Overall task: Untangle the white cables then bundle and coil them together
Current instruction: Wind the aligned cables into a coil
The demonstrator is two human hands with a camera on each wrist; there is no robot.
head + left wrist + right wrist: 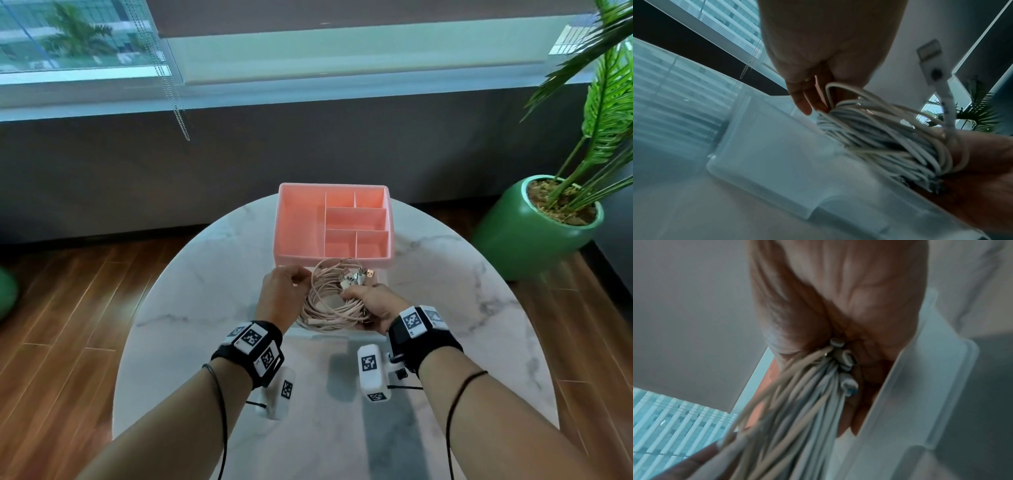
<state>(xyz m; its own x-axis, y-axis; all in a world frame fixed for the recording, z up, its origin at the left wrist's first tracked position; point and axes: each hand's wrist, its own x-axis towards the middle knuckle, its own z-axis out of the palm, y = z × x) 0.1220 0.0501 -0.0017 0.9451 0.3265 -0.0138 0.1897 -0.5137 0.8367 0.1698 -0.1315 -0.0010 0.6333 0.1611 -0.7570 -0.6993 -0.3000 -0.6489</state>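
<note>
Round marble table (205,301) under pink divided organizer (301,222)

Head view looks down; both wrist views, close, share the cables (879,138).

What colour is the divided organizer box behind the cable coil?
Pink, salmon-toned inside; the organizer box shows best in the head view.

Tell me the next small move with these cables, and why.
Probably tuck the loose plug ends in against the coil. The cables already lie in one round coil, the right hand gripping one side and the left hand holding the other, but the plugs stick out above the right hand toward the pink organizer.
</note>
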